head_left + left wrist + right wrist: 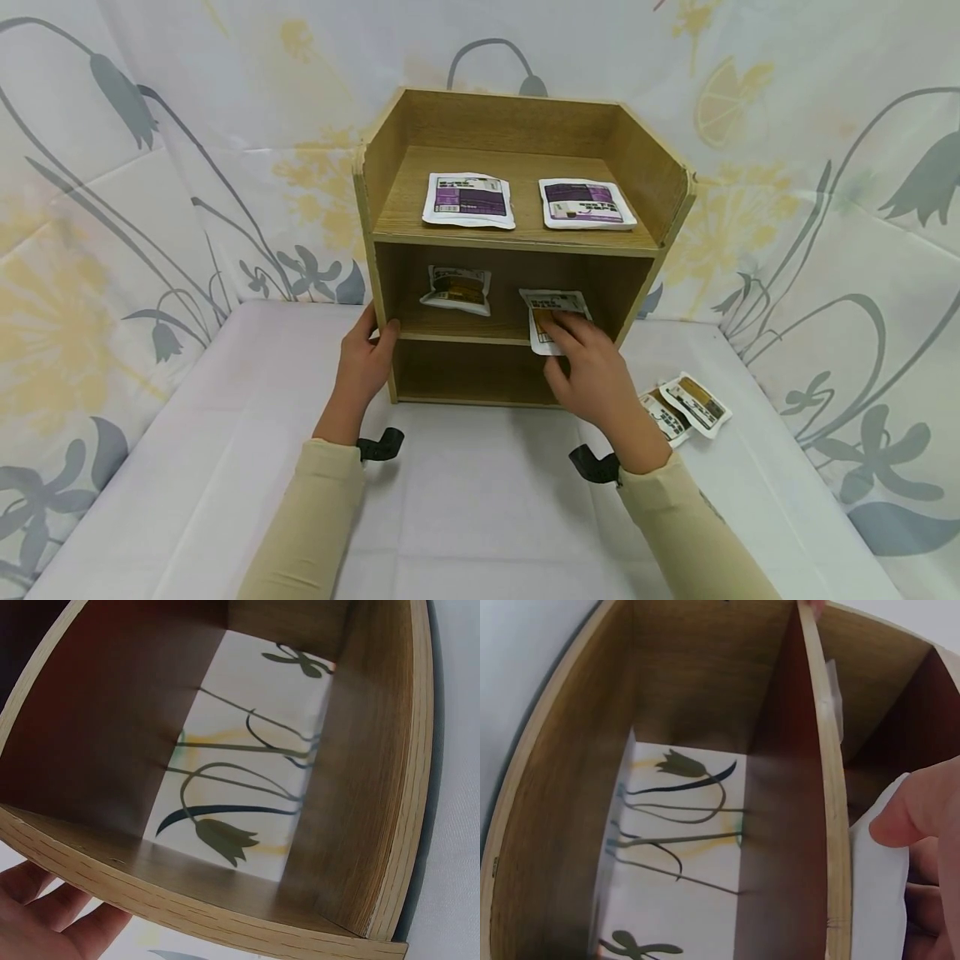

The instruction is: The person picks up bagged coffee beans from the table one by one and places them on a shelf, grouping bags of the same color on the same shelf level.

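Note:
A small wooden shelf (517, 242) stands on the white surface. My left hand (363, 358) grips its left side panel, with the thumb at the front edge and the fingers along the outside; some of those fingers (64, 911) show in the left wrist view. My right hand (592, 375) pinches a white and orange-brown food packet (542, 333) at the right front of the middle level. In the right wrist view the packet (877, 877) is seen edge-on beside the middle board, between thumb and fingers. A similar packet (457, 289) lies on the left of that level.
Two purple and white packets, one left (469, 201) and one right (587, 205), lie on the top level. Two brown-labelled packets, an upper one (696, 404) overlapping a lower one (663, 417), lie right of the shelf. A floral cloth (225, 150) hangs behind.

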{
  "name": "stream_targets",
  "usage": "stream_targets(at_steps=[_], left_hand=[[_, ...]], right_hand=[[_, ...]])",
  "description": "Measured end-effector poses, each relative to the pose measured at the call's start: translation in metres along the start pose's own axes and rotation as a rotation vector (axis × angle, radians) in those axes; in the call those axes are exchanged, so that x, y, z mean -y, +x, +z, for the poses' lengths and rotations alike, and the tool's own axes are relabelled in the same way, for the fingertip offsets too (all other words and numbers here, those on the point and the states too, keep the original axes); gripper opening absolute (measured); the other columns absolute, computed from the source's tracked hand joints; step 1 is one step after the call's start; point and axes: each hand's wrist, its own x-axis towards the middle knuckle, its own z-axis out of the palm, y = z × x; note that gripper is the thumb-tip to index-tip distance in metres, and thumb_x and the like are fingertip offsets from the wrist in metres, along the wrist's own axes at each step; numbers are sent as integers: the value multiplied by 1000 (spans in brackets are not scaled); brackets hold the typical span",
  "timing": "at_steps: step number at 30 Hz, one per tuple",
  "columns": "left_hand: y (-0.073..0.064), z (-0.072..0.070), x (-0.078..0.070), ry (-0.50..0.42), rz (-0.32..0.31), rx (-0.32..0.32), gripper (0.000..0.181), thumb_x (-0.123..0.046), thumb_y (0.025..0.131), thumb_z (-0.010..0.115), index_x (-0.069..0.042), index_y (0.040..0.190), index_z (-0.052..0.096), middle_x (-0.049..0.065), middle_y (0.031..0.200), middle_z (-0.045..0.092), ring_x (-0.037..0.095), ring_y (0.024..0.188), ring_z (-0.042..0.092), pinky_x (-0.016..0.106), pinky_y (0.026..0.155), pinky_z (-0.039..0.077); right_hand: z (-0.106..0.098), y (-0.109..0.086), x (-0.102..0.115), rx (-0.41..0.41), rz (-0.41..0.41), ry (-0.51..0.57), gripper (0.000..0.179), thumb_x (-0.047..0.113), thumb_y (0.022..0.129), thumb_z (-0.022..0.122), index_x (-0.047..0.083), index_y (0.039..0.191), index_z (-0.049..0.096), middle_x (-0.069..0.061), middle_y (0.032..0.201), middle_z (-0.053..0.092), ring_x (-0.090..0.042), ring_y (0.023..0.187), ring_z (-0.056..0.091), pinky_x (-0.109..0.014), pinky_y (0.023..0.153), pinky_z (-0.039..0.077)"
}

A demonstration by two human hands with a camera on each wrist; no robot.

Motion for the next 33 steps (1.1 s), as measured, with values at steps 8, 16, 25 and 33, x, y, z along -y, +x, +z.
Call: stream_targets(at_steps=[8, 16, 25, 33], left_hand=[[1, 1, 3, -5, 5, 0, 57, -42, 100, 43, -21, 152, 33, 13, 148, 46, 36, 126, 54, 53, 99, 48], [1, 0, 2, -7, -2, 5, 58, -42, 100, 43, -22, 152, 32, 13, 149, 44, 36, 128, 53, 53, 100, 48], [1, 0, 4, -4, -3, 9, 59, -44, 99, 43, -24, 153, 30, 13, 149, 44, 36, 128, 52, 53, 100, 48], [1, 0, 5, -3, 1, 8, 58, -45, 99, 43, -24, 153, 31, 13, 149, 45, 35, 128, 53, 53, 100, 48]], right_hand=[[5, 7, -5, 30, 23, -12, 44, 18, 89, 54, 7, 131, 61, -15, 134, 58, -36, 120, 56, -52, 101, 46], [10, 15, -11, 46, 36, -27, 44, 20, 93, 51, 10, 135, 58, -14, 136, 56, -37, 121, 56, -52, 101, 46], [13, 23, -15, 89, 60, -38, 45, 22, 94, 49, 9, 138, 55, -14, 139, 54, -35, 125, 53, -50, 106, 43], [13, 30, -17, 136, 84, -25, 48, 22, 95, 47, 9, 141, 52, -14, 143, 50, -34, 130, 49, -51, 109, 40]])
